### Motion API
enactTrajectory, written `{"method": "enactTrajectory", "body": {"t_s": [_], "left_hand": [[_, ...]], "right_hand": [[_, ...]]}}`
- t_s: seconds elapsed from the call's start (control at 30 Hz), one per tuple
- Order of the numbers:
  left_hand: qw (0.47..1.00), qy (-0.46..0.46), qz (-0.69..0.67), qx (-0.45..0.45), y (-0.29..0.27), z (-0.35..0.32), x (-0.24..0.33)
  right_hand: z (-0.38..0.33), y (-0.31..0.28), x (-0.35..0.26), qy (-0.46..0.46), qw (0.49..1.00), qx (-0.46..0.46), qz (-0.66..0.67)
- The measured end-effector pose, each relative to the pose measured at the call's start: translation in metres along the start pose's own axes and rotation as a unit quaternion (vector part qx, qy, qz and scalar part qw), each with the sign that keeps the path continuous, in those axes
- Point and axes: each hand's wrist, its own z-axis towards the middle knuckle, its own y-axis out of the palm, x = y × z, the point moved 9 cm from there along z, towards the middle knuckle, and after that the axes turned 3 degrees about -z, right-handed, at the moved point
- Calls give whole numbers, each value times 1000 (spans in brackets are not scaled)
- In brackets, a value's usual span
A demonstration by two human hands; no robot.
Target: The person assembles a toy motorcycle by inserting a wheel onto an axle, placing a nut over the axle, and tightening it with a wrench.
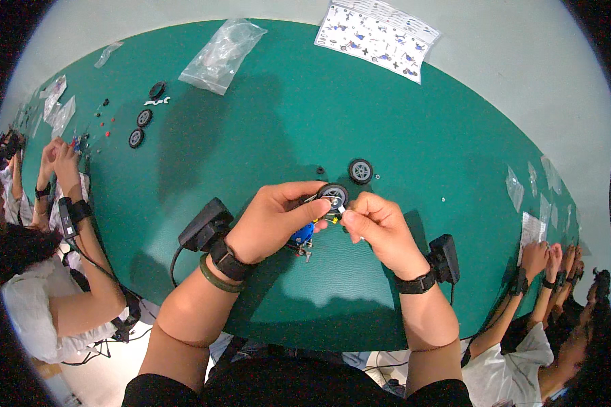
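Toy-vehicle assembly (305, 234), clasped by left hand (277, 216); small white piece (342, 210), pinched by right hand (379, 225); spoked wheel (360, 171), laid just beyond.

The person's left hand (277, 218) holds a small blue model (304, 235) and a black-tyred wheel (334, 192), with the right hand (381, 227) close beside that wheel. Another wheel (361, 171) lies just beyond on the green table (360, 298); farther off are a clear bag (224, 54) and a printed sheet (377, 39).
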Motion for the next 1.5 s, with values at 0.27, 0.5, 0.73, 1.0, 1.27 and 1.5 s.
{"method": "enactTrajectory", "body": {"t_s": [0.27,0.5,0.73,1.0,1.27,1.5], "left_hand": [[998,33,43,13,1,0,8],[993,46,-73,79,-16,3,12],[998,7,-33,47,-6,4,-2],[999,7,-30,41,-2,2,-1],[998,27,51,24,-1,-5,13],[994,52,97,22,0,-7,17]], "right_hand": [[1,13,-9,-37,998,-8,-55],[1,-4,3,30,999,27,7],[1,-14,3,-7,994,84,70],[1,-15,4,2,993,108,55],[-1,-15,-1,-17,990,138,20],[-1,-17,4,-12,991,132,30]]}}
